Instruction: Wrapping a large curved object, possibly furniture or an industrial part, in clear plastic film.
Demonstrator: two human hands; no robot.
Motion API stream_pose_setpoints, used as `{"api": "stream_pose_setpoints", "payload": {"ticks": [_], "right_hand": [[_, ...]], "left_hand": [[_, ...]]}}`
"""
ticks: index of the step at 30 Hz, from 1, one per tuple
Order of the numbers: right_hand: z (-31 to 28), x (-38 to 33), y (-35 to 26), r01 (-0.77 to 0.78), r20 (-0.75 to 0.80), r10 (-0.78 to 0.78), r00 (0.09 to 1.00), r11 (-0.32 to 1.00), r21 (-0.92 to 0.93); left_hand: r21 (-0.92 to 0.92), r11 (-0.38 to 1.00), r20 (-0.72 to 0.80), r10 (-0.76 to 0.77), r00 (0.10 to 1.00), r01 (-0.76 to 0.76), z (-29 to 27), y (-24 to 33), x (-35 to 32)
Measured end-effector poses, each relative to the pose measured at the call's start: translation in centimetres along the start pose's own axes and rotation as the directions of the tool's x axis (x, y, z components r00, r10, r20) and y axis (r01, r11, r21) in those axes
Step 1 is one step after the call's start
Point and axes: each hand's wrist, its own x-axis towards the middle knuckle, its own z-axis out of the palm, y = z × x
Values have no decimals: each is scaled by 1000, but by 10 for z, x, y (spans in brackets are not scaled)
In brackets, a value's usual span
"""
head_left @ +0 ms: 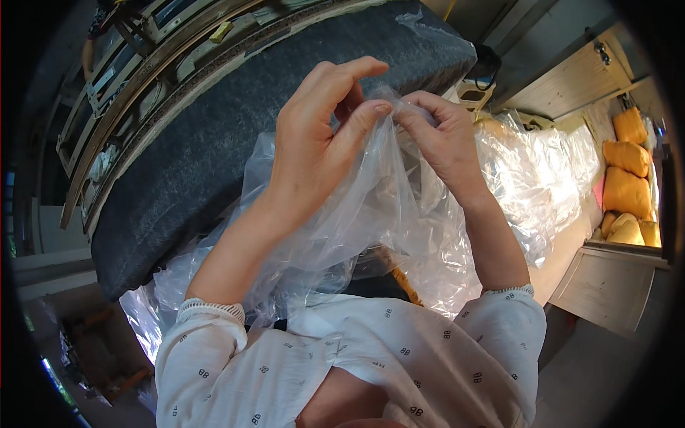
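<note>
Right hand (444, 135) pinches clear plastic film (357, 222), left hand (314, 127) half-spread beside it, dark lettering (405, 351) dotting white shirt (457, 371).

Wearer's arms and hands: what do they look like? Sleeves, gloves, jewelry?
Left hand and right hand are bare: no gloves, rings or wristwear visible. Forearms bare below loose white sleeves with small dark printed motifs; cuffs edged in narrow openwork trim.
</note>
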Motion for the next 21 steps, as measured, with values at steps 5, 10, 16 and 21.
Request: {"api": "stream_pose_setpoints", "payload": {"ticks": [5,10,16,21], "right_hand": [[2,-5,-5,51,65,-51,997,999,5],[-5,-18,-7,-14,107,21,994,998,-66],[-39,-66,52,121,154,-43,987,828,-548],[-101,-144,156,8,115,215,970,441,-898]], "left_hand": [[-27,996,17,82,997,-81,-2,-25,2],[-368,929,-45,-59,997,39,-10,-35,2],[-403,915,-370,-177,912,15,-71,-46,-2],[-100,987,-532,53,845,-125,-262,-109,-37]]}}
